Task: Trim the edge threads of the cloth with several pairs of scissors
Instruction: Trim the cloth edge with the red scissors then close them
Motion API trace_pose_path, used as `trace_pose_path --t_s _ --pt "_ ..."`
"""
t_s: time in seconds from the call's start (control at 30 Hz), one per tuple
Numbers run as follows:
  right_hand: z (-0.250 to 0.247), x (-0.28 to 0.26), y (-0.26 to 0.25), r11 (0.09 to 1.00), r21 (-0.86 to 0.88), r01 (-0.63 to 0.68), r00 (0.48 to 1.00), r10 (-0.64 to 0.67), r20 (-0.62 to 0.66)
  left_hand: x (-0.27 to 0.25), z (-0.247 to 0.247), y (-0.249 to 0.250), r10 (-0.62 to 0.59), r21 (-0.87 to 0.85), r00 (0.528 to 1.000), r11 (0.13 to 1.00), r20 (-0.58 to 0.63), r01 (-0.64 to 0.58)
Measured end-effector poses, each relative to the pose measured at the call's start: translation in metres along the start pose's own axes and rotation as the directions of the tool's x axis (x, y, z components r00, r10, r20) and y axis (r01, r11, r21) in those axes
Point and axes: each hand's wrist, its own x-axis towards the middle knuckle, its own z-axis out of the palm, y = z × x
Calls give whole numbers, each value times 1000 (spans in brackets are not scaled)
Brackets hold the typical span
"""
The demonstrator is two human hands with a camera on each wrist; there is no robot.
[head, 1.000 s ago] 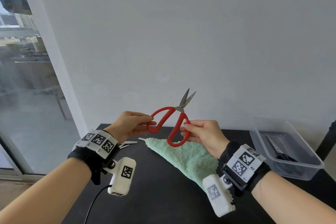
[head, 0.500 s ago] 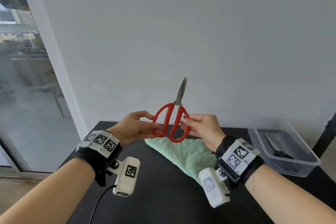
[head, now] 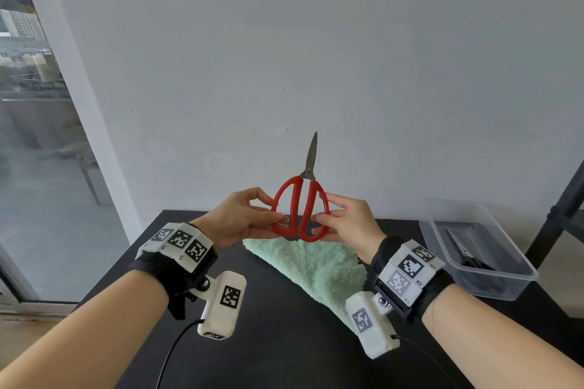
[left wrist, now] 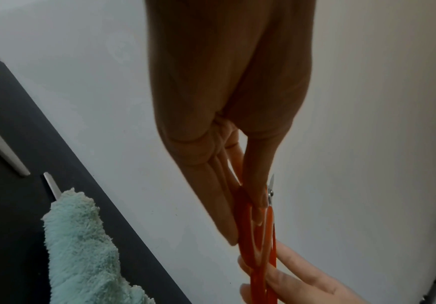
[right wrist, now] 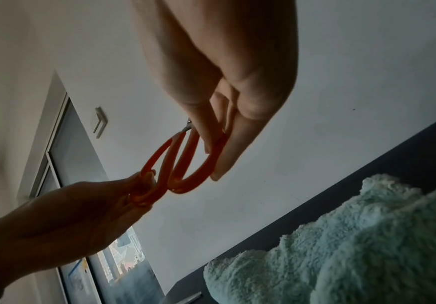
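Holding the red scissors (head: 299,208) upright above the green cloth (head: 311,265), you have your left hand (head: 240,218) pinching the left loop and your right hand (head: 346,224) pinching the right loop, blades closed and pointing up. To do this well, settle one hand's thumb and fingers through the loops, free the other to lift the cloth's edge from the black table (head: 284,341), and cut only the loose threads.

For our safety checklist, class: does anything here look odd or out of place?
Yes: the red-handled scissors are held upright above the green cloth, one loop pinched by each hand, not in a cutting grip.
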Motion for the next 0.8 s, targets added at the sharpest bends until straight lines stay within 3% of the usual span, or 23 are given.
trace_pose_path --t_s 0.2,0.4,0.8 --pt "-24 -4 -7 998 -50 -24 990 17 -139 8 19 9 4 144 1000 990 -5 -4" --pt "-76 -18 -17 985 -166 -49 962 2 -273 23 65 19 -13 261 996 965 84 -10" --pt "-210 -59 -29 937 -236 -258 829 89 -552 82 185 8 -15 429 975 900 224 -84"
